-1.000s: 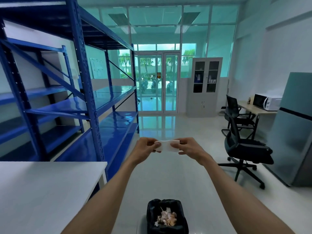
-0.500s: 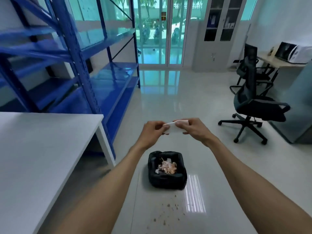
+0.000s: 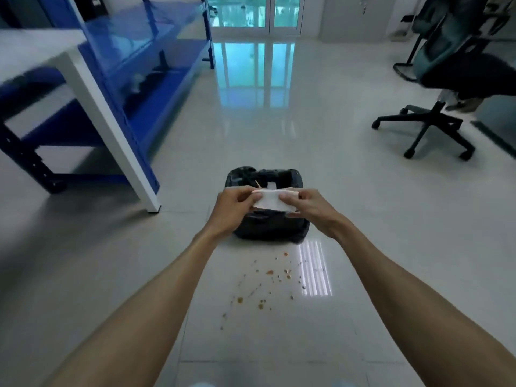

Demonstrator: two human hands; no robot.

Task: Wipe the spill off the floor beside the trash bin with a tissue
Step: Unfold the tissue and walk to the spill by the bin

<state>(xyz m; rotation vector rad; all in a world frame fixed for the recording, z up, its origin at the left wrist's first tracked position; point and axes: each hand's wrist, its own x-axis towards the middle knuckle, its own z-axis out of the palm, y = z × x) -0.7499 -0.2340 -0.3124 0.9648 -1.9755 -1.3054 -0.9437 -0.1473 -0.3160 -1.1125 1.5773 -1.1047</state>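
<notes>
I see both hands, left hand (image 3: 233, 209) and right hand (image 3: 308, 208), pinching a folded tissue (image 3: 272, 203) over the trash bin (image 3: 296, 233). The spill (image 3: 265, 286) lies below my fingertips (untouched); a loose pinch could drop the tissue into the bin.

The spill (image 3: 265, 286) lies on open floor (image 3: 377, 219), nothing over it. The bin (image 3: 268, 227) stands just beyond it. A table leg (image 3: 117, 141) and blue rack (image 3: 156, 79) border the left; a chair (image 3: 435, 129) stands well apart at right.
</notes>
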